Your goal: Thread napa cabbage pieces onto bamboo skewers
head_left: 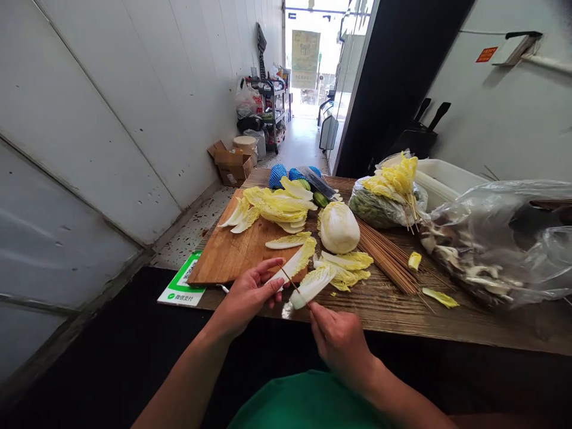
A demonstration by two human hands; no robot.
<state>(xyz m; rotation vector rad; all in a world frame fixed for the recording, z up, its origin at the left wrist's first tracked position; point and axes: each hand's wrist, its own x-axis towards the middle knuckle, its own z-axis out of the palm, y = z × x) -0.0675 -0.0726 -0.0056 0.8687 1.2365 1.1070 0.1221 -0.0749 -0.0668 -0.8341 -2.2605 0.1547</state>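
My left hand (258, 286) is closed on a napa cabbage leaf (295, 262), pinching its white stem end between thumb and fingers. My right hand (337, 330) grips the near end of a thin wooden skewer (289, 279), which slants up toward the left fingertips. At the right fingers, the white base of a second cabbage leaf (315, 286) meets the skewer; whether it is pierced I cannot tell. Another leaf (286, 241) lies just beyond on the wooden cutting board (227, 253). Beside it stand a pile of leaves (281, 205) and a cabbage head (339, 227).
Right of the cabbage, a bundle of skewers (386, 256) lies on the wooden table (375, 313). Skewered yellow leaves (395, 179) rest on a plastic bag of greens. A clear bag of mushrooms (482, 268) fills the right side. Net-wrapped produce (277, 176) sits at the back edge.
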